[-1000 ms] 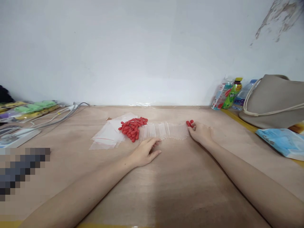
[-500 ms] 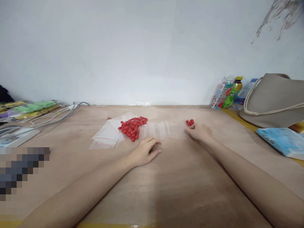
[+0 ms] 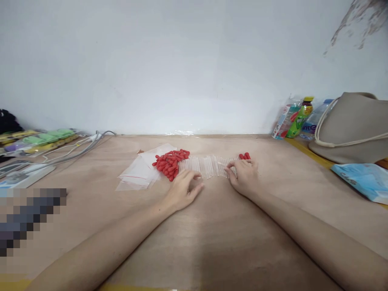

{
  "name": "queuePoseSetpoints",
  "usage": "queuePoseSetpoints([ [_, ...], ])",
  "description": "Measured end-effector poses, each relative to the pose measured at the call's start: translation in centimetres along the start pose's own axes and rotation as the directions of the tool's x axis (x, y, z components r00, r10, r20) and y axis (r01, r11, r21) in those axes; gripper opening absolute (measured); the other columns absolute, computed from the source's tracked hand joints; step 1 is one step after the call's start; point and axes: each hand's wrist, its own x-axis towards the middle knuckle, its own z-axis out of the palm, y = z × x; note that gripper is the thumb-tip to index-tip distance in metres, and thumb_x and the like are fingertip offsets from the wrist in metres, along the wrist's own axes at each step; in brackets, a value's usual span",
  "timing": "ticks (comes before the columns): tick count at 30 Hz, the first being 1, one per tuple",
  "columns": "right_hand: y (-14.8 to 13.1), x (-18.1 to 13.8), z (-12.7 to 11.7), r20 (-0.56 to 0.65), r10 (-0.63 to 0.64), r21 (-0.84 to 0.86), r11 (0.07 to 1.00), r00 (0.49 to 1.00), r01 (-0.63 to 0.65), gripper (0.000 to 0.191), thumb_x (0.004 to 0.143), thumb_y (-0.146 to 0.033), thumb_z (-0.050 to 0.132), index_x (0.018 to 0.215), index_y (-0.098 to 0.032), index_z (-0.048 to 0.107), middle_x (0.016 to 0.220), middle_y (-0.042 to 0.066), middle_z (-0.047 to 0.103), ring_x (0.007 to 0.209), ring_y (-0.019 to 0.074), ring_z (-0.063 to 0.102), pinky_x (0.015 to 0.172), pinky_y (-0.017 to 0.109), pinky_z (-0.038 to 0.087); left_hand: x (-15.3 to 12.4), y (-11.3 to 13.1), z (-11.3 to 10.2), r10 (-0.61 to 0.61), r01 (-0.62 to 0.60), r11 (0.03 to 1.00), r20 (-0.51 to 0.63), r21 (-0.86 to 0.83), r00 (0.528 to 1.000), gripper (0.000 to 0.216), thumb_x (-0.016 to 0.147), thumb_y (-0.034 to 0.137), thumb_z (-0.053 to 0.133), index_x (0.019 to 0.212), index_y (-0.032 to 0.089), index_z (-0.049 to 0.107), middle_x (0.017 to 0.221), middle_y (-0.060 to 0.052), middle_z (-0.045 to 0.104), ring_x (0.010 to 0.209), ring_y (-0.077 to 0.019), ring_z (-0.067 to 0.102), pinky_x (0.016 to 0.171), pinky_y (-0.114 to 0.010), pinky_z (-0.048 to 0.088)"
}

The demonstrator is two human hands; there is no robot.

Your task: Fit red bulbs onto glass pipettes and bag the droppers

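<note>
A row of clear plastic tubes lies side by side on the wooden table. A heap of red caps sits at the row's left end, and a few red caps lie at its right end. My left hand rests at the near left edge of the row, fingers curled onto the tubes. My right hand covers the right part of the row, fingers bent down on the tubes. I cannot tell whether either hand grips a tube.
Clear zip bags lie left of the red heap. Cables and trays of coloured items sit far left. Bottles, a beige bag and a blue packet stand at the right.
My right hand has slid left from the row's right end onto the tubes. My left hand has moved slightly forward to the row's edge.
</note>
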Motion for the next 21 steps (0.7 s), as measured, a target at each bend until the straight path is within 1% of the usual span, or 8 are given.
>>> queuePoseSetpoints([
  [2,-0.6,-0.4,0.2,0.020,-0.118,0.083,0.990,0.993,0.116,0.014,0.084,-0.027,0.049,0.077,-0.017,0.056,0.070,0.001,0.065,0.064,0.0141,0.055,0.084,0.035,0.025,0.7,-0.9,-0.8,-0.041,0.048,0.993,-0.067,0.110,0.997,0.015,0.081,0.029,0.051,0.090,0.017,0.053,0.085,-0.005,0.058,0.085,-0.0191,0.050,0.077,-0.033,0.042],
  [5,-0.9,-0.5,0.2,0.023,-0.202,0.140,0.970,0.979,0.197,0.011,0.084,-0.024,0.050,0.086,-0.017,0.058,0.076,0.001,0.067,0.068,0.0140,0.056,0.082,0.033,0.027,2.6,-3.3,-2.6,-0.123,0.151,0.947,-0.113,0.285,0.986,0.012,0.079,0.030,0.053,0.080,0.018,0.056,0.083,-0.006,0.057,0.085,-0.0217,0.051,0.077,-0.036,0.041],
  [8,-0.8,-0.4,0.2,0.022,-0.233,0.120,0.966,0.972,0.229,0.016,0.085,-0.022,0.050,0.097,-0.017,0.059,0.078,0.003,0.066,0.072,0.0151,0.056,0.079,0.033,0.027,4.5,-6.0,-4.0,-0.264,0.289,0.872,-0.119,0.394,0.957,0.015,0.075,0.034,0.057,0.075,0.018,0.057,0.076,-0.008,0.057,0.078,-0.0238,0.053,0.070,-0.037,0.042],
  [10,-0.7,-0.4,0.4,0.025,-0.248,0.101,0.964,0.968,0.245,0.017,0.085,-0.022,0.049,0.097,-0.017,0.060,0.077,0.003,0.066,0.071,0.0151,0.055,0.078,0.034,0.027,5.3,-7.4,-4.4,-0.342,0.346,0.830,-0.090,0.437,0.935,0.020,0.071,0.038,0.060,0.075,0.019,0.057,0.075,-0.009,0.058,0.074,-0.0254,0.055,0.064,-0.037,0.042],
  [12,-0.6,-0.5,0.5,0.018,-0.259,0.097,0.962,0.966,0.256,0.016,0.085,-0.021,0.049,0.094,-0.017,0.062,0.077,0.003,0.065,0.071,0.0146,0.054,0.078,0.034,0.027,5.8,-8.2,-4.3,-0.398,0.373,0.807,-0.044,0.459,0.916,0.024,0.068,0.041,0.062,0.072,0.019,0.056,0.070,-0.009,0.058,0.068,-0.0259,0.056,0.057,-0.035,0.041],
  [14,-0.6,-0.5,0.5,0.015,-0.265,0.104,0.960,0.964,0.262,0.016,0.086,-0.021,0.048,0.092,-0.018,0.063,0.077,0.003,0.065,0.071,0.0142,0.053,0.079,0.034,0.026,6.0,-8.5,-3.9,-0.423,0.382,0.797,-0.018,0.468,0.906,0.022,0.067,0.039,0.063,0.067,0.019,0.055,0.063,-0.007,0.058,0.062,-0.0254,0.057,0.053,-0.035,0.039],
  [17,-0.7,-0.4,0.4,0.031,-0.259,0.118,0.960,0.965,0.253,0.016,0.086,-0.021,0.047,0.090,-0.020,0.063,0.077,0.002,0.065,0.072,0.0140,0.054,0.080,0.034,0.026,6.2,-8.4,-3.8,-0.417,0.380,0.787,-0.033,0.487,0.908,0.014,0.068,0.027,0.061,0.063,0.017,0.053,0.058,-0.007,0.056,0.060,-0.0246,0.057,0.056,-0.035,0.040],
  [21,-0.9,-0.3,0.2,0.051,-0.246,0.145,0.961,0.968,0.237,0.016,0.086,-0.021,0.046,0.088,-0.019,0.062,0.077,0.002,0.065,0.074,0.0145,0.056,0.081,0.035,0.026,6.0,-7.1,-4.7,-0.376,0.362,0.780,-0.080,0.510,0.923,0.004,0.070,0.018,0.054,0.070,0.014,0.056,0.061,-0.007,0.057,0.066,-0.0245,0.058,0.064,-0.037,0.042],
])
